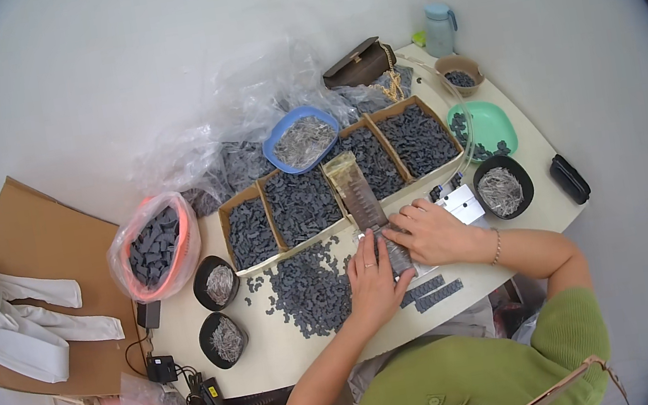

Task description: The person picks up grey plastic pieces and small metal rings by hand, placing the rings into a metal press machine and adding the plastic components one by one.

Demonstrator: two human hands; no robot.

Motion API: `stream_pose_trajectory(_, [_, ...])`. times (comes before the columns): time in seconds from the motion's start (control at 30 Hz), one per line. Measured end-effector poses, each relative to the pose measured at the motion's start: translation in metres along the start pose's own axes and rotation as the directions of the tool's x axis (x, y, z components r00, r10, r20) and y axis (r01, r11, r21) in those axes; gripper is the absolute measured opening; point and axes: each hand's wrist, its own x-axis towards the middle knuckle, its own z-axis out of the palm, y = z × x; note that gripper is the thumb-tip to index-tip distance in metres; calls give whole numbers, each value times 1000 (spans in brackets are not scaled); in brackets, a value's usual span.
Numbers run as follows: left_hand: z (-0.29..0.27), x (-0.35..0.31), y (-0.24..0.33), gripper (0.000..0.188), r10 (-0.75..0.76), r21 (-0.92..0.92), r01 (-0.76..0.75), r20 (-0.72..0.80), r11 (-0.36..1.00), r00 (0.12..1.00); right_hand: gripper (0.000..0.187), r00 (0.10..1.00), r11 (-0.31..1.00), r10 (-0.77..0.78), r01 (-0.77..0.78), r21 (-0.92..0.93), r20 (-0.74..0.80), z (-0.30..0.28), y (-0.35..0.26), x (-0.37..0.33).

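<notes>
Both hands meet at a narrow assembly jig point(398, 258) near the table's front edge. From it a long, clear-topped chute point(354, 189) extends back across the parts tray. My left hand point(372, 291) lies along the jig's left side, its fingers stretched and its thumb apart, resting near the jig's front end. Coming in from the right, my right hand point(436, 234) has fingers bent over the jig's top; whatever is under the fingertips is hidden. Left of my left hand spreads a pile of small dark grey plastic pieces point(308, 289). Dark strips point(438, 294) of joined pieces lie in front of the jig.
Behind stands a divided cardboard tray point(289, 249) of grey pieces, a blue basin point(270, 148) of pins on it. Black bowls point(217, 281) point(211, 353) point(530, 188) hold pins. A green basin point(500, 121), white block point(463, 205), pink basket point(194, 239) and black case point(569, 178) sit around.
</notes>
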Motion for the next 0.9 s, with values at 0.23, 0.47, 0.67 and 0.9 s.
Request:
stream_pose_trajectory(0.23, [-4,-5,10,79,13,156,-16,20,988,1000,39,992,998,-40,45,36,-121,0,5,-1])
stream_pose_trajectory(0.47, [-6,-10,15,80,19,222,-25,29,975,999,34,989,990,-60,76,122,-136,0,-7,-21])
stream_pose_trajectory(0.67, [-10,-13,17,80,43,258,-44,11,965,999,37,988,991,-30,49,127,-149,6,-24,-28])
stream_pose_trajectory(0.9, [-12,-17,15,77,57,194,-62,33,979,998,30,985,965,83,-41,260,-152,-2,-14,-19])
